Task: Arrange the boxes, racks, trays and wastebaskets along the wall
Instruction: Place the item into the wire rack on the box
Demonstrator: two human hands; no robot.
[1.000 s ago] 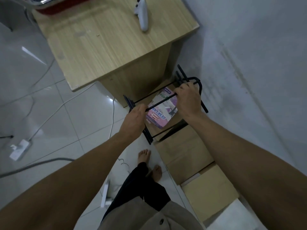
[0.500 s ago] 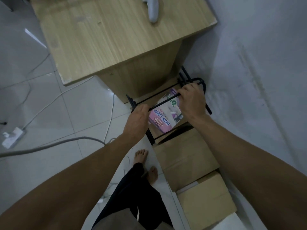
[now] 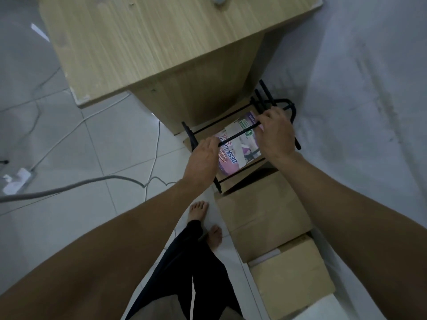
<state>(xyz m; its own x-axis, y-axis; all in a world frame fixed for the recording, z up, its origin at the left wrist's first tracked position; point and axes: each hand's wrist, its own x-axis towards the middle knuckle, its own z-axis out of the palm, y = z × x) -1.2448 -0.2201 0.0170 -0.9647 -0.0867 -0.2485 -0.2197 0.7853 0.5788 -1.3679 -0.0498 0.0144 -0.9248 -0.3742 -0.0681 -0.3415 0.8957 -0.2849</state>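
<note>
A black wire rack (image 3: 268,105) stands on the floor between the wooden desk and the white wall. Both hands grip one of its top bars: my left hand (image 3: 204,158) holds the near-left end, my right hand (image 3: 276,132) holds the far-right end. Under the bar, inside the rack, lies a pink "DESK LAMP" box (image 3: 238,148). Behind the rack, along the wall, two brown cardboard boxes sit in a row: one box (image 3: 263,215) touches the rack's near side, the other box (image 3: 291,276) lies closer to me.
The wooden desk (image 3: 161,42) stands just left of and beyond the rack. White and grey cables (image 3: 69,188) and a power strip (image 3: 17,179) lie on the tiled floor at left. My bare feet (image 3: 205,220) stand beside the boxes. A white object (image 3: 323,308) lies at the bottom edge.
The view has tilted down and moved closer to the wall. Both hands keep their grip on the rack bar; the rack sits in nearly the same spot by the desk.
</note>
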